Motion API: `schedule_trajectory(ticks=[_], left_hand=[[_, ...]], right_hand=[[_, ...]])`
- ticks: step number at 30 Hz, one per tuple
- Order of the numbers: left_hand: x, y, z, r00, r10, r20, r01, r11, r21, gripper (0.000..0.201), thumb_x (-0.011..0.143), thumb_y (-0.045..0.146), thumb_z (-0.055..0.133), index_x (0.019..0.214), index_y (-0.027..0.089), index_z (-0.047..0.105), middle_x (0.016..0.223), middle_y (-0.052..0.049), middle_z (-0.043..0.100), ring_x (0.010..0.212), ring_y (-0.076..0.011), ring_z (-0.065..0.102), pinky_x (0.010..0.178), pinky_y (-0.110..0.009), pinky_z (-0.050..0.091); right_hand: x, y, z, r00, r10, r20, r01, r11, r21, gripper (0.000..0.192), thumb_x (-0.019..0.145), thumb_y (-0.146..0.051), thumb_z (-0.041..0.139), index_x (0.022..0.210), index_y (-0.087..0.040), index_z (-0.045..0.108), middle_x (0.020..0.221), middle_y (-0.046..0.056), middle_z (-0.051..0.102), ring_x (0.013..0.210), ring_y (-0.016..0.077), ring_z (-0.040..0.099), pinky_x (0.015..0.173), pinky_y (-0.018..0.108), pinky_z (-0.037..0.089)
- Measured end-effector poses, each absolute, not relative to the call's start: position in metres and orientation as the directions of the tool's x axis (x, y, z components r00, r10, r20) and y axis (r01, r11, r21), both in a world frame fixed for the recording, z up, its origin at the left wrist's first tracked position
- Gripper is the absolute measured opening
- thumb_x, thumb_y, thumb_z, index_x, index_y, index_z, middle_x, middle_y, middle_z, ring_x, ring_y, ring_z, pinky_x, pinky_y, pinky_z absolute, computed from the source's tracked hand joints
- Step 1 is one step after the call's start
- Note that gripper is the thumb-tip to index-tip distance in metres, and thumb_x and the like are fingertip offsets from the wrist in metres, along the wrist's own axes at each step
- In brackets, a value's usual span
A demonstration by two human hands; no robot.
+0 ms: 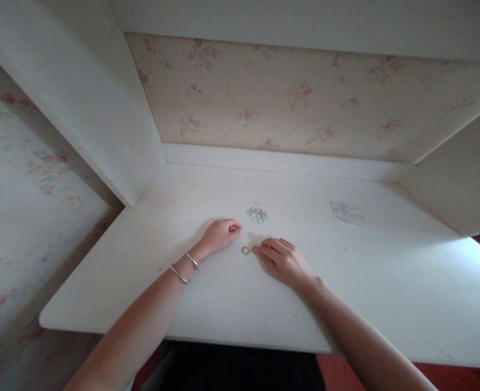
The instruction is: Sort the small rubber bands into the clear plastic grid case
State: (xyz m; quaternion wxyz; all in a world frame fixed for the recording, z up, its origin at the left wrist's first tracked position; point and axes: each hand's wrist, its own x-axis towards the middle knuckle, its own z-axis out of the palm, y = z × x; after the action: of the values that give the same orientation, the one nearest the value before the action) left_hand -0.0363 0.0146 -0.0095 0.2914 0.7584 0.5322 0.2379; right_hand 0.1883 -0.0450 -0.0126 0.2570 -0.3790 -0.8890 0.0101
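Observation:
My left hand [219, 237] rests on the white desk with its fingers curled closed. Whatever lies inside that fist is too small and shaded to make out. Fingertips of my right hand [282, 262] pinch a small yellowish ring [255, 249] at the desk surface. Just left of it, apart from both hands, lies a small pinkish-brown ring [245, 250]. Beyond the hands is a loose pile of several thin rings [258, 213], some overlapping. One single thin ring [257, 203] sits slightly behind the pile.
A crumpled clear plastic bag [347, 212] lies on the right part of the white desk [231, 304]. White panels enclose the desk at the left and right, with a floral-papered wall [280, 103] behind. A tiny dark speck [160, 270] is near my left forearm.

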Motion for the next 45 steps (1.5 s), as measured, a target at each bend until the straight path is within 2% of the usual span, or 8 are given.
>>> schedule_trajectory(ticks=[5,8,13,18,22,30,35,45], left_hand=[[-0.029,0.015,-0.009,0.293,0.956,0.035,0.673,-0.232,0.703,0.024,0.082,0.033,0.052,0.093,0.02,0.068,0.091,-0.002,0.071,0.083,-0.0156,0.064,0.074,-0.023,0.047],[-0.016,0.018,-0.003,0.371,0.924,0.092,0.648,-0.328,0.687,0.023,0.083,0.03,0.051,0.095,0.019,0.067,0.09,-0.003,0.07,0.08,-0.0146,0.062,0.075,-0.024,0.047],[0.016,0.03,0.006,0.452,0.873,0.183,0.712,-0.477,0.515,0.023,0.087,0.03,0.048,0.098,0.021,0.067,0.103,-0.004,0.065,0.089,-0.0163,0.06,0.083,-0.027,0.046],[0.038,0.044,0.009,0.458,0.878,0.14,0.813,-0.477,0.333,0.027,0.09,0.034,0.044,0.104,0.025,0.065,0.116,-0.005,0.059,0.094,-0.0189,0.06,0.082,-0.029,0.046],[0.043,0.052,0.007,0.478,0.872,0.103,0.836,-0.488,0.252,0.029,0.09,0.037,0.043,0.106,0.026,0.064,0.118,-0.005,0.057,0.091,-0.019,0.061,0.081,-0.03,0.046],[0.034,0.064,0.007,0.488,0.87,0.072,0.831,-0.488,0.267,0.031,0.085,0.041,0.052,0.109,0.026,0.064,0.109,-0.005,0.062,0.093,-0.0191,0.06,0.086,-0.028,0.045],[0.029,0.068,0.012,0.488,0.872,0.047,0.837,-0.483,0.258,0.029,0.089,0.04,0.046,0.099,0.025,0.068,0.103,-0.005,0.063,0.091,-0.0178,0.061,0.085,-0.027,0.045],[0.029,0.067,0.01,0.504,0.859,0.088,0.831,-0.51,0.222,0.026,0.089,0.031,0.043,0.094,0.022,0.067,0.1,-0.006,0.062,0.085,-0.0186,0.062,0.077,-0.028,0.047]], right_hand=[[0.194,-0.042,-0.012,-0.414,0.754,0.51,0.703,0.621,-0.347,0.021,0.091,-0.024,0.046,0.092,-0.021,0.067,0.091,0.005,0.064,0.076,0.0134,0.059,0.072,0.026,0.046],[0.198,-0.037,-0.013,-0.331,0.791,0.514,0.714,0.566,-0.411,0.023,0.092,-0.026,0.046,0.09,-0.021,0.068,0.089,0.005,0.064,0.074,0.013,0.059,0.07,0.024,0.046],[0.203,-0.031,-0.015,-0.218,0.84,0.497,0.715,0.484,-0.504,0.022,0.092,-0.029,0.046,0.088,-0.021,0.067,0.087,0.005,0.064,0.071,0.0122,0.059,0.066,0.023,0.045],[0.211,-0.03,-0.013,-0.174,0.861,0.478,0.729,0.439,-0.525,0.022,0.091,-0.029,0.047,0.089,-0.022,0.067,0.088,0.004,0.063,0.069,0.0112,0.057,0.065,0.022,0.043],[0.218,-0.028,-0.013,-0.158,0.862,0.481,0.73,0.43,-0.531,0.023,0.092,-0.029,0.046,0.089,-0.022,0.067,0.088,0.004,0.063,0.068,0.0106,0.057,0.064,0.022,0.043],[0.22,-0.027,-0.01,-0.218,0.845,0.488,0.721,0.476,-0.504,0.024,0.092,-0.028,0.044,0.092,-0.022,0.067,0.089,0.004,0.063,0.072,0.011,0.059,0.067,0.022,0.044],[0.22,-0.028,-0.009,-0.241,0.842,0.483,0.728,0.486,-0.484,0.023,0.092,-0.028,0.045,0.092,-0.022,0.067,0.09,0.004,0.063,0.072,0.0107,0.059,0.066,0.022,0.043],[0.22,-0.028,-0.011,-0.24,0.842,0.484,0.714,0.491,-0.5,0.026,0.093,-0.029,0.043,0.092,-0.022,0.068,0.089,0.005,0.064,0.072,0.0109,0.059,0.066,0.022,0.044]])
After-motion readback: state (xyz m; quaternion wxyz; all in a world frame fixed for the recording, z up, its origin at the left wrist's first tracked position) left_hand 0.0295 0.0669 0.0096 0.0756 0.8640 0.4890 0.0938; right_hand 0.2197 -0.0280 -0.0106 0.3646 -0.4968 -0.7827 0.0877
